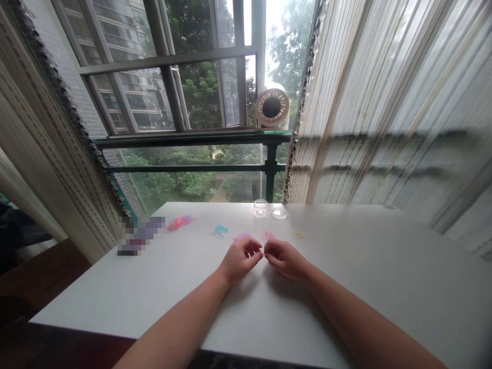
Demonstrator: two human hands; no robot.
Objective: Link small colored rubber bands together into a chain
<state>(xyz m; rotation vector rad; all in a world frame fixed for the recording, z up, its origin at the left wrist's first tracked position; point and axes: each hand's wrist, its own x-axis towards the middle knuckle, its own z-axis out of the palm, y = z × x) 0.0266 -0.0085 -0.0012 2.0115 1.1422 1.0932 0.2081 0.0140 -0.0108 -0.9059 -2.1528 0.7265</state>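
Mid-frame, left hand (243, 258) and right hand (285, 259) curl close, can't tell if they're pinching anything. Pink bits (268, 234) look super light, probably bendy; grab an end.

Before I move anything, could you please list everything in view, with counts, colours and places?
Table: one, white, under the hands
Mixed pile: one, pink-orange-purple, far left
Small piles: four, teal, purple, pink, pale yellow, left to right
Clear round containers: two, taller and shallower, far edge
Pixelated patch: one, purple-grey, left edge, contents unreadable
Fan-like device: one, white, dark centre, by the window
Window frame: grey, ahead
Railing: dark green, below it
Curtains: left, right, pale striped
Trees: green, outside
Building: grey, outside left
Hands: left, right, mid-table
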